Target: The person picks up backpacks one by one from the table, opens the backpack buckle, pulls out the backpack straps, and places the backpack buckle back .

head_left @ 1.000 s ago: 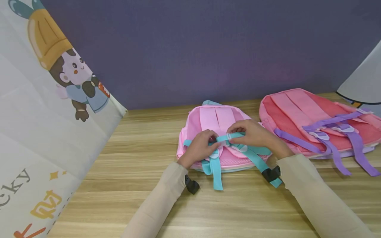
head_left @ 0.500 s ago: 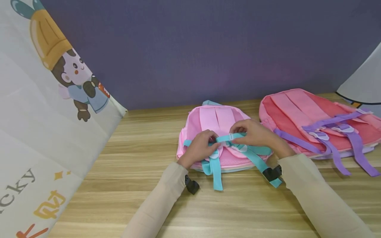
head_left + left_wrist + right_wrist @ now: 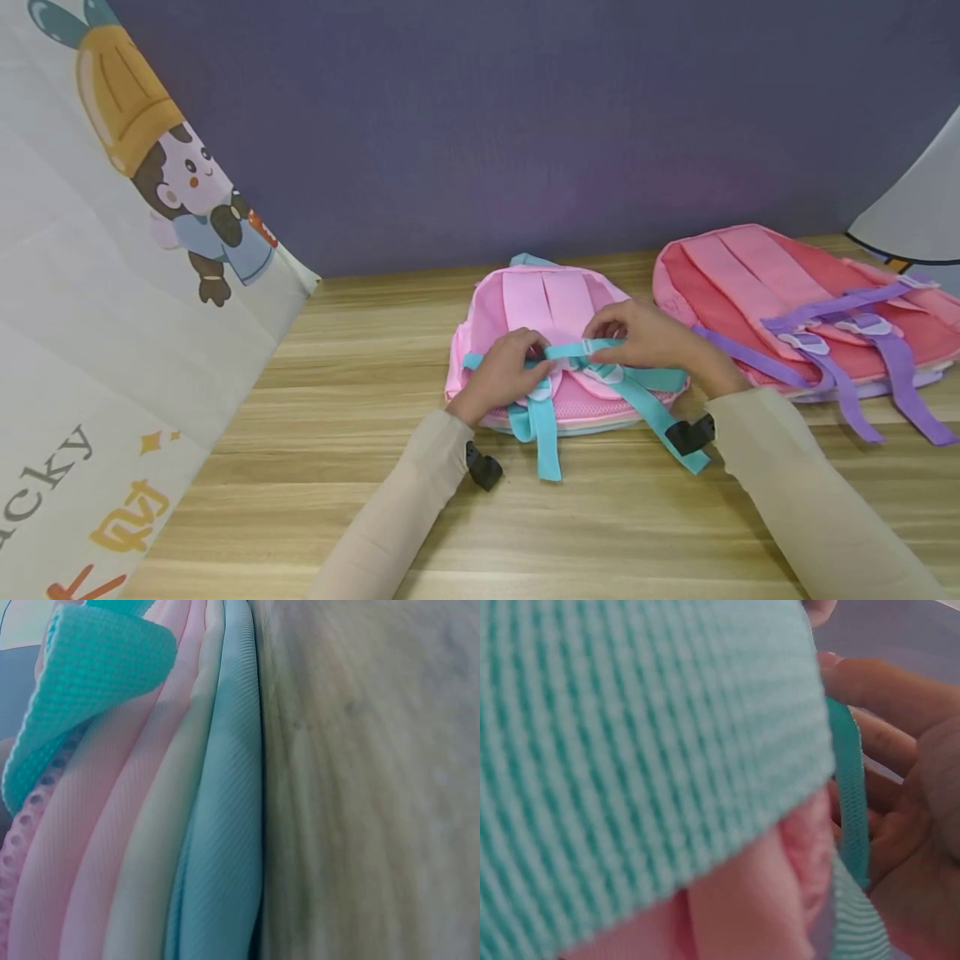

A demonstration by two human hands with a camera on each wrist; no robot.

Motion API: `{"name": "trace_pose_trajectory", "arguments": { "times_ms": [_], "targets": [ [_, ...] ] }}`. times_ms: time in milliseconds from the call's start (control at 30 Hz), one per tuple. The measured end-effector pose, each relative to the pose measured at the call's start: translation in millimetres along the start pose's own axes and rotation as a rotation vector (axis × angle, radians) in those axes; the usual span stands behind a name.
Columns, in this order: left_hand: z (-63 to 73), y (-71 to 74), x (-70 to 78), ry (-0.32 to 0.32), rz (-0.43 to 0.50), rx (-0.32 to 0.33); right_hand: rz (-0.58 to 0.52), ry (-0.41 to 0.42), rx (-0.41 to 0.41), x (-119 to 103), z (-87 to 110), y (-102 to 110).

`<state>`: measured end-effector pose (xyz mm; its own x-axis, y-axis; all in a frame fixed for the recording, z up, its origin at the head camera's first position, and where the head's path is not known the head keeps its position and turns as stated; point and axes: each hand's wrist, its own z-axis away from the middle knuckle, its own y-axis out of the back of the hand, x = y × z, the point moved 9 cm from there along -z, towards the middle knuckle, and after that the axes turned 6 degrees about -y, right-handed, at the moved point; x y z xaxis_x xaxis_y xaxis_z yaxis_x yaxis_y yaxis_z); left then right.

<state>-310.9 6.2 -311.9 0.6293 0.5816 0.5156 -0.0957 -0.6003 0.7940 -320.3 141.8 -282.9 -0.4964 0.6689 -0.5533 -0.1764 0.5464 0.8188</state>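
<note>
A small pink backpack (image 3: 540, 287) lies on the wooden table with its shoulder-strap side up. Across it runs a teal chest strap (image 3: 564, 351) with a white slider (image 3: 588, 346). My left hand (image 3: 501, 373) pinches the strap's left part. To the right of the slider, my right hand (image 3: 648, 337) pinches the same strap between thumb and fingers. Loose teal webbing (image 3: 547, 437) hangs toward the front edge; in the left wrist view a teal webbing loop (image 3: 105, 664) stands over the bag's side. Close teal webbing (image 3: 645, 750) covers much of the right wrist view, hiding the fingertips partly.
A larger pink backpack (image 3: 757, 275) with purple straps (image 3: 840, 392) lies to the right, close beside the small one. Behind the wooden table (image 3: 315, 450) rises a dark wall panel (image 3: 480, 133). A white printed sheet (image 3: 90, 333) slants down on the left.
My right hand has shifted slightly to the right, and the white slider has moved right with it along the teal chest strap. My left hand keeps its place.
</note>
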Motion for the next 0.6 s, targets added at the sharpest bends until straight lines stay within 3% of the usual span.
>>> {"name": "trace_pose_trajectory", "arguments": {
  "times_ms": [600],
  "targets": [
    [0.2,-0.3,0.0,-0.003,0.007,-0.002,0.003,-0.014,-0.035,1.4,3.0,4.2]
  ]
}}
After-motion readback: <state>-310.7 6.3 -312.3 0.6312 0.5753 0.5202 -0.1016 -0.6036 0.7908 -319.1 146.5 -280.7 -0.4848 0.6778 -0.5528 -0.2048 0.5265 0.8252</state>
